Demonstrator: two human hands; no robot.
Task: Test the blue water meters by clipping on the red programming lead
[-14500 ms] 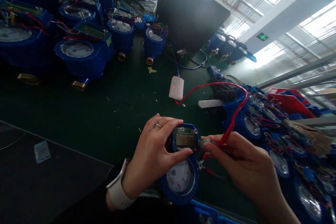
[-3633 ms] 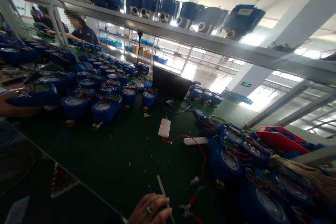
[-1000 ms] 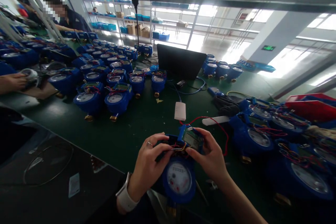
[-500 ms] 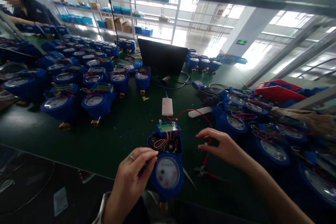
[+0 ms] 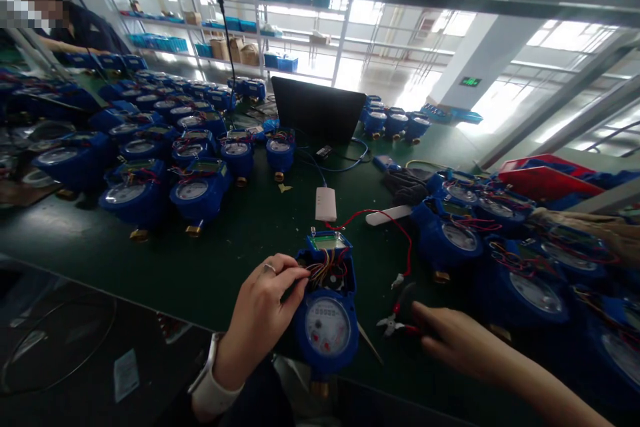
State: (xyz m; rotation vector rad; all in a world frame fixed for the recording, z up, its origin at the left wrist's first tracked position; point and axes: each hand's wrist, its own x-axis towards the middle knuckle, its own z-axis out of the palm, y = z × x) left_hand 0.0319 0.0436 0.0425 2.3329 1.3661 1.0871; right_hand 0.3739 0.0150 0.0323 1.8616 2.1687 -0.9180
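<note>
In front of me lies a blue water meter (image 5: 327, 330) with a round dial, its wire compartment (image 5: 333, 273) uncovered. My left hand (image 5: 267, 297) is at the compartment's left edge, thumb and fingertips pinched on thin coloured wires (image 5: 320, 267). On the right, my right hand (image 5: 445, 333) is low over the table, at the red handle of the side cutters (image 5: 390, 325). Blur hides whether its fingers grip the handle. Above the cutters, a red cable (image 5: 410, 247) ends in a small white connector (image 5: 398, 280). Its other end meets a white box (image 5: 325, 204) behind the meter.
Several blue meters (image 5: 200, 193) stand at left, more (image 5: 455, 237) at right. A dark screen (image 5: 317, 110) stands behind the white box. A white flat tool (image 5: 388, 215) and dark gloves (image 5: 407, 183) lie right of it. At far left is another person (image 5: 93, 27).
My right hand has moved down and away from the red cable's end to the cutters, exposing the connector. My left fingertips have shifted up to the wires. The white box's red light no longer shows.
</note>
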